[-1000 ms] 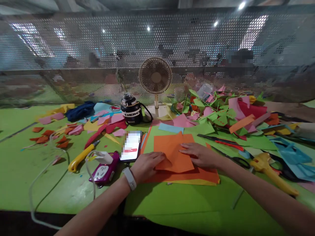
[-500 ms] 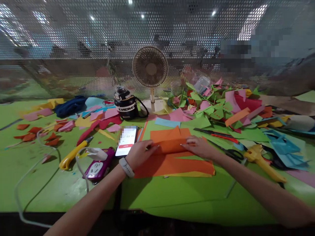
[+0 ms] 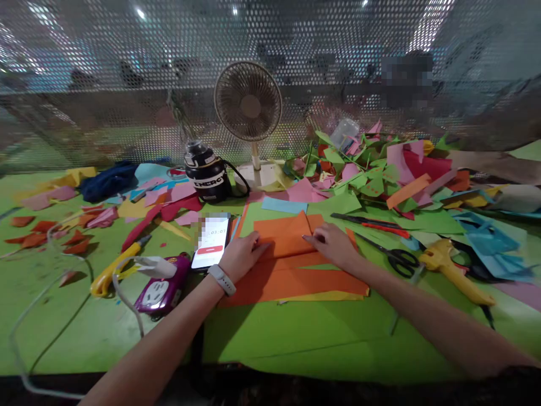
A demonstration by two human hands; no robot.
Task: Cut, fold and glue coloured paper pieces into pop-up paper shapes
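An orange sheet [image 3: 281,234] lies in front of me with a fold along its near side, on top of more orange paper [image 3: 291,285] with a yellow edge under it. My left hand [image 3: 243,256], a pale watch on its wrist, has its fingers closed at the sheet's left end. At the right end, my right hand [image 3: 332,245] is pinched on the same sheet, fingertips near its fold. A lit phone [image 3: 210,242] lies just left of my left hand.
Scissors [image 3: 401,262] and a yellow glue gun [image 3: 456,270] lie right; a yellow cutter [image 3: 114,270] and purple power socket [image 3: 163,287] left. Behind stand a black bottle [image 3: 207,177] and a fan [image 3: 249,104]. Paper scraps [image 3: 372,175] pile at the back right.
The near part of the orange sheet, rolled up before, now lies flatter. My right hand has moved slightly left with its fingers more bent. The camera view has shifted a little.
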